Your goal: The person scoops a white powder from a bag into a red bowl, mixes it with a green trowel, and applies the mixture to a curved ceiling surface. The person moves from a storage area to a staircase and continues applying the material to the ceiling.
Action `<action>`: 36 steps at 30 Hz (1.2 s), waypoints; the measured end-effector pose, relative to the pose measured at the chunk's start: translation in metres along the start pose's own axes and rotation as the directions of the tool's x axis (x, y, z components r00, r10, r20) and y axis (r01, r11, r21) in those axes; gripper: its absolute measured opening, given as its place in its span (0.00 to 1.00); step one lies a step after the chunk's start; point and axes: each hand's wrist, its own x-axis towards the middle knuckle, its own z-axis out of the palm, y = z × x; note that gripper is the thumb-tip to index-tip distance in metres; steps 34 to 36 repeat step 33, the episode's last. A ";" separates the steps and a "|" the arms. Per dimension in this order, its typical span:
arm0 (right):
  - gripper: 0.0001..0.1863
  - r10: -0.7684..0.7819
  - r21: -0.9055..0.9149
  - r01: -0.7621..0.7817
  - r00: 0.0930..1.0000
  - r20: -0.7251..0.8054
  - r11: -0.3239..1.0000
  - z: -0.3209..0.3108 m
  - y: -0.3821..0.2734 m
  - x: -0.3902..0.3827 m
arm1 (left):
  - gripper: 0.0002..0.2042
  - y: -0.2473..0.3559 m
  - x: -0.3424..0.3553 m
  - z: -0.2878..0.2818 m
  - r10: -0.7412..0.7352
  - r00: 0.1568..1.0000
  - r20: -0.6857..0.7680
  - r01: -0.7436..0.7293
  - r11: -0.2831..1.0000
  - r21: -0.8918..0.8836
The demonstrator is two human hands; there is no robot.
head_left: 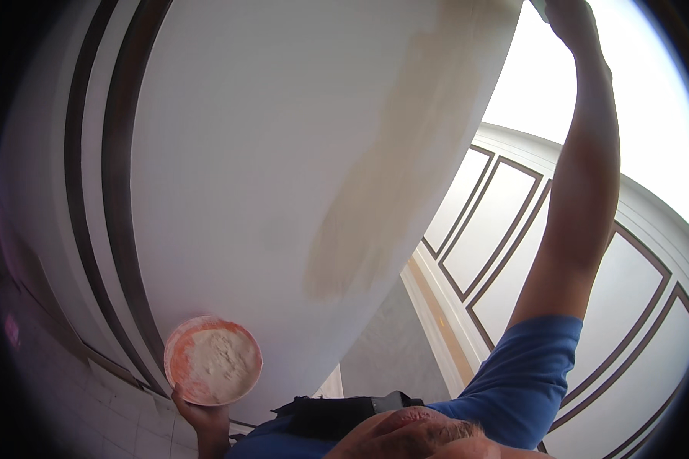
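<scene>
My left hand [207,419] holds a round pinkish-orange bowl [182,358] from below, at the lower left. Inside lies thick off-white paste [220,366], lumpy on top and smeared up the bowl's side. My right arm is stretched far up to the top right, where my right hand [573,24] is closed on a pale flat tool [540,9], mostly cut off by the frame's upper edge. Beside that hand is the edge of a smooth white wall panel [253,145]. A long beige patch [386,176] of coating runs down the panel from its top right.
Dark brown trim strips [121,153] border the panel on the left. Behind my right arm, another white wall carries brown-framed mouldings [490,222]. A grey floor [394,344] shows below the panel's edge, and pale tiles [138,424] at the lower left.
</scene>
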 end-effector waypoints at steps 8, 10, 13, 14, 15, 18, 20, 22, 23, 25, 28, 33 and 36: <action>0.16 0.139 0.012 -0.144 0.971 0.192 0.990 0.029 -0.039 0.040 | 0.35 0.005 0.005 0.001 -0.052 0.998 0.030 0.053 0.998 -0.032; 0.14 0.097 0.008 -0.099 0.987 0.128 0.995 0.030 -0.041 0.046 | 0.35 0.008 0.006 0.004 -0.044 0.998 0.050 0.046 0.998 -0.043; 0.13 -0.076 -0.235 0.113 0.984 0.159 0.965 0.052 0.009 0.048 | 0.35 -0.009 0.008 -0.015 0.010 0.996 0.094 -0.005 0.999 -0.047; 0.12 -0.146 -0.361 0.222 0.963 0.227 0.906 0.059 0.026 0.059 | 0.37 -0.012 0.011 -0.015 0.002 0.996 0.093 0.001 0.999 -0.038; 0.11 -0.093 -0.269 0.137 0.981 0.170 0.953 0.060 0.016 0.058 | 0.38 -0.013 0.012 -0.018 0.011 0.996 0.085 -0.009 1.000 -0.027; 0.10 0.062 -0.005 -0.062 0.994 0.088 0.998 0.059 -0.010 0.048 | 0.31 -0.011 0.013 -0.055 0.205 0.969 0.138 -0.240 0.913 0.330; 0.10 0.098 0.077 -0.108 0.987 0.129 0.991 0.061 -0.001 0.047 | 0.33 -0.013 0.015 -0.055 0.235 0.969 0.072 -0.246 0.903 0.352; 0.16 -0.082 -0.088 0.095 0.987 0.137 0.992 0.068 0.012 0.029 | 0.35 -0.016 0.017 -0.052 0.150 0.988 0.033 -0.154 0.963 0.221; 0.19 -0.177 -0.179 0.204 0.971 0.159 0.962 0.066 0.021 0.019 | 0.35 -0.018 0.018 -0.046 0.059 0.996 0.063 -0.066 0.991 0.118; 0.17 -0.172 -0.275 0.241 0.952 0.251 0.931 0.056 -0.023 -0.029 | 0.34 -0.013 0.013 -0.028 -0.016 0.996 0.092 0.015 1.000 0.011; 0.19 -0.074 -0.179 0.145 0.933 0.353 0.973 0.031 -0.091 -0.088 | 0.34 0.002 0.006 -0.025 0.225 0.954 0.201 -0.285 0.889 0.358; 0.14 -0.067 0.027 0.062 0.955 0.288 0.998 -0.032 -0.100 -0.114 | 0.31 -0.004 0.013 -0.063 0.288 0.862 0.416 -0.504 0.569 0.650; 0.14 -0.067 0.027 0.062 0.955 0.288 0.998 -0.032 -0.100 -0.114 | 0.31 -0.004 0.013 -0.063 0.288 0.862 0.416 -0.504 0.569 0.650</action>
